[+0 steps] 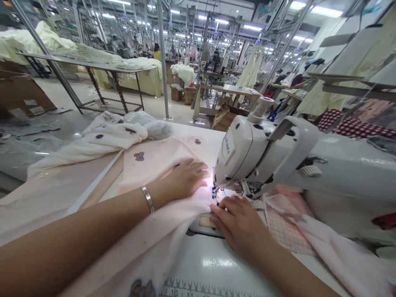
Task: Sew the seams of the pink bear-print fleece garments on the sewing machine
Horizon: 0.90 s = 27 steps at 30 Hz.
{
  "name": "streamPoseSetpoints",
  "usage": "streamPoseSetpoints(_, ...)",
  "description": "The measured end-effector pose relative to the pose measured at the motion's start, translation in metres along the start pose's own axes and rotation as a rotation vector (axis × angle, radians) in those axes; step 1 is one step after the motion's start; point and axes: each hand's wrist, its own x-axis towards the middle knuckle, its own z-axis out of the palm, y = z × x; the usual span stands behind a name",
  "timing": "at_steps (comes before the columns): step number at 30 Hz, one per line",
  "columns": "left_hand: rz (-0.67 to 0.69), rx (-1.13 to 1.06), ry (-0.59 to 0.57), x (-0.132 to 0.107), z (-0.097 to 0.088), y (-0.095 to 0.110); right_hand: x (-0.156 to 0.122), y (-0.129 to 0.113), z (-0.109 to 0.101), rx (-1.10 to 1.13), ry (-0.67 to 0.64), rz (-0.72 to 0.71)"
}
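Observation:
My left hand [185, 179], with a metal bangle [147, 199] on its wrist, lies flat on pale pink fleece fabric [161, 173], fingers spread toward the needle area. My right hand [238, 222] presses the same fabric just in front of the presser foot [214, 192] of a white industrial sewing machine [247, 152]. Neither hand grips a fold. A small lit area shows under the machine head. Small embroidered patches [139, 156] dot the fabric. The needle itself is too small to make out.
Pink checked fabric [287, 222] is piled right of the machine, and white fleece [114, 134] lies at the table's far side. A printed ruler scale [198, 291] runs along the table's front. Beyond are long tables, cartons, and rows of machines with distant workers.

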Motion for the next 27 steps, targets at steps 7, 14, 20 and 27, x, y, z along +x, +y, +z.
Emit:
streamPoseSetpoints(7, -0.112, -0.139, -0.109, -0.067, 0.022, 0.072, 0.058, -0.081, -0.011, 0.399, -0.152, -0.391)
streamPoseSetpoints(14, -0.17, -0.169, -0.084, -0.113, 0.005, 0.096, 0.14, -0.073, 0.054, 0.22, -0.354, -0.264)
streamPoseSetpoints(20, -0.206, 0.194, -0.031, -0.157, -0.024, 0.008, 0.086, -0.052, 0.027, 0.156, -0.231, -0.158)
streamPoseSetpoints(27, -0.149, 0.181, -0.148, -0.154, -0.058, 0.003, -0.011, -0.066, 0.005, 0.171, 0.142, -0.241)
